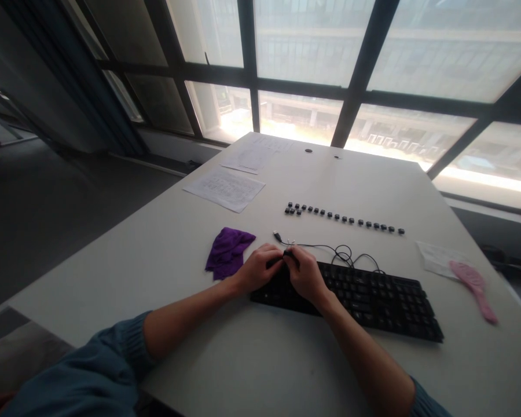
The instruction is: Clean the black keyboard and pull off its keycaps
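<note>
On the tabletop point(252, 359), two hands point(260, 267) point(304, 272) over one keyboard point(356, 295)
Fingers pinch one small black piece point(288, 253) above its far edge; nineteen blocky keys point(337, 216) lie beyond, one rumpled purple cloth point(229, 250) left.

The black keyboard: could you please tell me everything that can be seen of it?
The black keyboard looks like plastic, with rows of dark keys and a number pad at its right end. It lies on the white table, keys up, slanted so that its right end is nearer the viewer. A thin black cable loops behind it to a loose USB plug. The left hand and right hand cover part of its left side; whether they touch it is unclear.
</note>
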Motion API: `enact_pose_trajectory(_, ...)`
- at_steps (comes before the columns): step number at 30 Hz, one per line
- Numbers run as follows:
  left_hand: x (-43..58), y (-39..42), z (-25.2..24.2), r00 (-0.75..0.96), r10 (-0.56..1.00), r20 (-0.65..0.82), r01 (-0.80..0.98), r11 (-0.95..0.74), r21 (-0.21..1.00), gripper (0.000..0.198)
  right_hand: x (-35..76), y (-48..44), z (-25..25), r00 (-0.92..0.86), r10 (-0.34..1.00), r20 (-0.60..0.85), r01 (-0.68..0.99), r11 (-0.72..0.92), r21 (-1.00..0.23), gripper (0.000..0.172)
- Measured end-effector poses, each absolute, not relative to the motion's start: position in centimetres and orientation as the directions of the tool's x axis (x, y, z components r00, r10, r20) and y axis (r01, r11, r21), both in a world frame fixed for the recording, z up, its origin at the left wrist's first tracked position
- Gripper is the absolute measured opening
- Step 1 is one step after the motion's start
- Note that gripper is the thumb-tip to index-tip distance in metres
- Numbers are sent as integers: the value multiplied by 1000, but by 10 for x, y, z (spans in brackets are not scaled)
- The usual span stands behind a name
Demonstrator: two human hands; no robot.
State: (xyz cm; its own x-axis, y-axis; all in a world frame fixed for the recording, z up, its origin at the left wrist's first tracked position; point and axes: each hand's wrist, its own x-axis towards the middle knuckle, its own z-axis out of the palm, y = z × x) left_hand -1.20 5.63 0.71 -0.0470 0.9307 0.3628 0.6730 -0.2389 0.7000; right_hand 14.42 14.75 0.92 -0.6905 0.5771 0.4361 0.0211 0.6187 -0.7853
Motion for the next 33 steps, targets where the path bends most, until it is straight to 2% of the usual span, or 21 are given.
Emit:
enact_pose_trajectory(5, -15, 55, 7, 35, 941, 337, 697, -264, 667, 10, 147, 143, 11, -700, 534, 473, -12, 654, -756, 19)
enact_pose_trajectory(13, -9, 57, -1, 8, 948, 319, 752, -216, 623, 5, 148, 145, 7, -691, 534, 487, -28, 653, -756, 22)
enact_pose_trajectory(25, 3, 55, 2, -28, 918, 395, 804, -214, 555, 14, 150, 145, 10, -625, 567, 537, -74, 641, -764, 21)
enact_pose_trajectory(33, 2, 53, 3, -34, 906, 421, 762, -249, 598, 14, 147, 146, 9, -598, 629, 497, -24, 605, -796, 21)
